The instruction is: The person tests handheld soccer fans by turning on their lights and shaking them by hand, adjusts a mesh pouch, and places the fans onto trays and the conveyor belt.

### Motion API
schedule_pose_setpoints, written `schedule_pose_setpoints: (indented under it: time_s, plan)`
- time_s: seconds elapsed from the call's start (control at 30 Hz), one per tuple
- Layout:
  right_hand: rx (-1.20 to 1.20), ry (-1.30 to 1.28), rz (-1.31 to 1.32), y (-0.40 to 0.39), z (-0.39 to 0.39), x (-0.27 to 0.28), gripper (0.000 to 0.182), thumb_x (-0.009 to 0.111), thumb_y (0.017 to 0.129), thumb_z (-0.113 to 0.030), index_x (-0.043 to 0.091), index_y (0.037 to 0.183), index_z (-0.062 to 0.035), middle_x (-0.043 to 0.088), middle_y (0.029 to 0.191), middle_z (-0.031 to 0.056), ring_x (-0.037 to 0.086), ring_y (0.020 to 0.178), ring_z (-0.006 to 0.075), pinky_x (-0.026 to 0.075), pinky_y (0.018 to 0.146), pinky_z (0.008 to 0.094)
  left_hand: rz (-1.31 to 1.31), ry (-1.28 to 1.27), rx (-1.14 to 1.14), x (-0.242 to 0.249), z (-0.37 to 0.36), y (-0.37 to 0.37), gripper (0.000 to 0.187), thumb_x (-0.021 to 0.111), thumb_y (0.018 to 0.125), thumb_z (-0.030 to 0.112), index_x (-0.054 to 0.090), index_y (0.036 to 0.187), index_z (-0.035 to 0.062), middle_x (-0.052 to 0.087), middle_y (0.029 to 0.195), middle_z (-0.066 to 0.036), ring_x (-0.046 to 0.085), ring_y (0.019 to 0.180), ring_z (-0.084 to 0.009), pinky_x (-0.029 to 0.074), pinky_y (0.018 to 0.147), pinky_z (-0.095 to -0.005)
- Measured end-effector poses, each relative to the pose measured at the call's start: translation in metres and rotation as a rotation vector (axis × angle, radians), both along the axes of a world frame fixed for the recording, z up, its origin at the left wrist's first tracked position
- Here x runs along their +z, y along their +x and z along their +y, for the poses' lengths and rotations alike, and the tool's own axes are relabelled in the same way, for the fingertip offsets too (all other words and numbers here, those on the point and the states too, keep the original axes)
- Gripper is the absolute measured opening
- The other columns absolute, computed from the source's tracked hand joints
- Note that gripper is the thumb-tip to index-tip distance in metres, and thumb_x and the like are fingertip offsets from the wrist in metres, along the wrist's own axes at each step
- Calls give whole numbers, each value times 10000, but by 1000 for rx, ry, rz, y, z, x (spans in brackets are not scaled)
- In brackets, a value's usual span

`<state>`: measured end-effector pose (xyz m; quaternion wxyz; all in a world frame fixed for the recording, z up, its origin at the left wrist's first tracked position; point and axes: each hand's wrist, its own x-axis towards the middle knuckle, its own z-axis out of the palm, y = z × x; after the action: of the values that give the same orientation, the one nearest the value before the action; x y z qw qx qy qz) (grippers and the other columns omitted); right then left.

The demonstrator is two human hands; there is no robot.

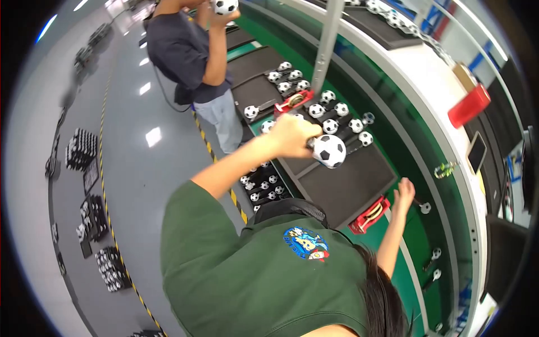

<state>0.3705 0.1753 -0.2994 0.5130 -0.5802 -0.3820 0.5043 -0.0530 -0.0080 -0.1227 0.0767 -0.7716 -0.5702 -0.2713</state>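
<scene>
My left hand [293, 136] is closed around the dark handle of a soccer-ball-headed piece [329, 151], with the ball end pointing right, above a black tray [342, 188]. Most of the handle is hidden by the fingers. My right hand [403, 195] is stretched out over the green belt with its fingers extended and nothing visible in it. Just beyond its fingers, another ball-headed piece [425, 208] lies on the belt. Several more such pieces [330, 126] lie on the tray's far part. A red holder with a gold-coloured round part [370, 216] sits at the tray's near edge.
A co-worker in a dark shirt [182, 53] stands at the left, holding a ball-headed piece [224, 6]. A metal post [327, 48] rises beside the trays. A phone [476, 151] and a red cylinder [469, 105] lie on the right-hand ledge. Stacked pieces [82, 149] stand on the floor.
</scene>
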Motion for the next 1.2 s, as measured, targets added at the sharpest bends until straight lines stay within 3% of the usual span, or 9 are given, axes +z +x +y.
schedule_pose_setpoints:
  time_s: [0.07,0.17,0.3,0.47,0.57,0.77,1.03,1.1,1.2]
  plan:
    - [694,270,-42,-94,-55,37,643,725,770,-364,476,1282,-65,553,1177,111,490,1107,226,424,900,392,-611,-302,-5,-29,-4,26,306,759,663,205,645,882,24,688,802,-94,617,640,-201,477,614,-286]
    - [1079,63,339,-158,-115,30,852,760,716,-264,320,1412,-44,463,1334,145,448,1234,284,394,959,347,-1049,-318,-30,-66,-1,78,443,724,747,239,585,1061,-41,685,907,-146,637,715,-221,490,640,-331]
    - [864,94,322,-160,-139,27,682,733,728,-84,422,1328,10,542,1248,148,559,1069,226,425,932,317,-744,-840,-193,-80,-2,97,547,563,876,222,354,1279,-84,629,1047,-205,633,839,-316,509,753,-351]
    - [512,-123,326,-104,-169,56,423,679,776,11,523,1168,7,631,1064,99,600,937,176,447,869,265,-763,-893,-654,-100,-3,114,539,522,911,249,359,1321,-60,507,1262,-243,560,1064,-362,462,890,-390]
    - [173,199,122,-70,-165,54,271,712,785,-23,577,1019,-12,652,916,72,616,824,143,475,805,253,-621,-747,-769,-108,4,120,536,502,927,266,361,1344,-41,426,1363,-235,497,1179,-361,425,961,-407]
    - [-894,455,-471,29,-141,-18,296,742,811,-212,644,917,46,693,853,119,656,748,175,513,675,241,-584,-945,-409,-124,10,76,483,481,934,279,432,1314,-16,504,1306,-206,520,1173,-336,433,963,-398]
    - [-824,204,-814,66,-194,-169,458,727,815,-354,609,984,54,679,912,148,648,753,242,515,666,312,-448,-1108,-280,-151,0,58,459,484,923,288,472,1286,7,586,1216,-166,585,1071,-311,467,906,-389]
    - [-677,-56,-723,82,-196,-167,471,722,819,-358,600,1002,58,675,938,154,646,768,246,515,674,319,-438,-1126,-261,-154,3,57,458,485,923,290,474,1283,7,594,1206,-161,590,1060,-308,470,900,-387]
    - [-494,147,655,157,-160,-157,512,705,794,-468,596,1005,-14,657,918,109,633,799,201,503,723,321,-430,-1159,-259,-162,0,54,454,485,923,294,480,1276,8,612,1178,-143,600,1036,-304,476,885,-384]
